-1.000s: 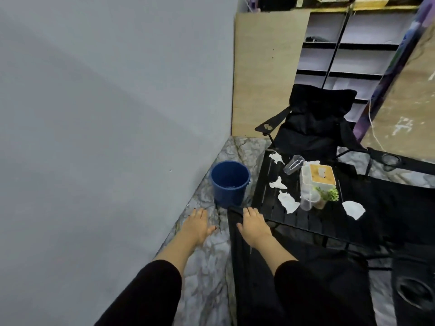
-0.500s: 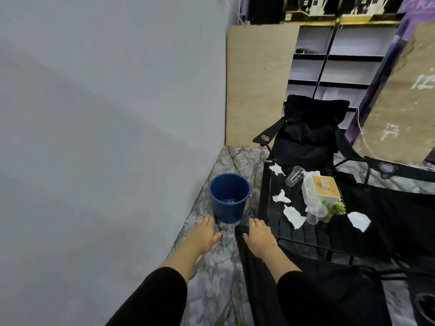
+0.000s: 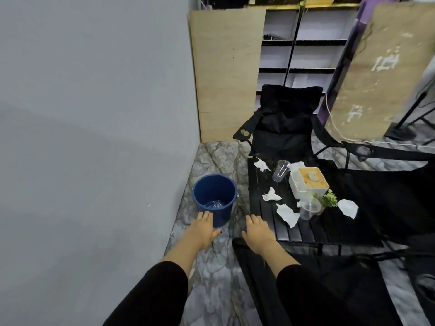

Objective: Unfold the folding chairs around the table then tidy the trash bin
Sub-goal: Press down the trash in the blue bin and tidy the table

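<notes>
I see a smooth blue plastic bin point(image 3: 214, 198). The chair point(image 3: 282, 128) is black cloth. The table point(image 3: 313, 231) has dull black slats. White paper bits point(image 3: 287, 214) on it look crumpled, and the cup point(image 3: 280, 171) is clear plastic. The floor point(image 3: 211, 290) looks like smooth grey stone.

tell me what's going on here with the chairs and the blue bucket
A person reaches forward with both hands open and empty. The left hand is close to the blue bin on the floor; the right hand is above the top edge of the near black chair. Another chair stands unfolded at the far end of the table. Crumpled tissues and clear cups lie on the table, so the trash is not yet cleared.
</notes>
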